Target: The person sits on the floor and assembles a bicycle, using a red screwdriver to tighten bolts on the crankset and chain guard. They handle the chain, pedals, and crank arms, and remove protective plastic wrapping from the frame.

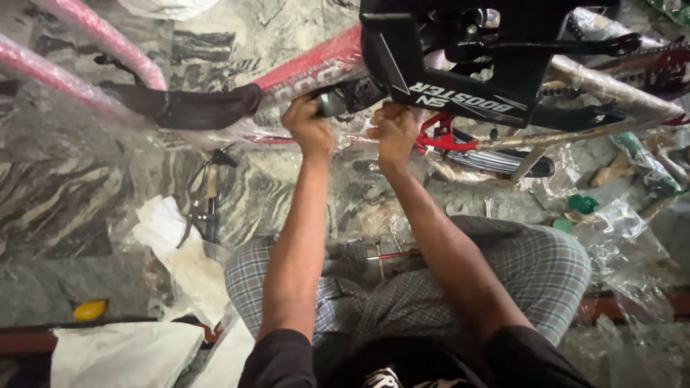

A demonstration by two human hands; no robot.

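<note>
A red bicycle frame (pixel 309 65) wrapped in clear plastic lies across the stone floor in front of me. A black plastic chain cover (pixel 460 79) sits on it at the upper right. My left hand (pixel 310 128) is closed on a dark part under the frame tube. Just to its right, my right hand (pixel 394 133) is clenched against the frame next to a red bracket (pixel 440 136). What the right fingers hold is hidden. My knees in checked shorts are below.
Pliers (pixel 205 197) lie on the marbled floor to the left, beside crumpled white paper (pixel 172 251). A small yellow object (pixel 90 310) rests at lower left. Clear plastic wrapping (pixel 618 230) and loose parts are piled at the right. Small tools lie between my knees (pixel 388 255).
</note>
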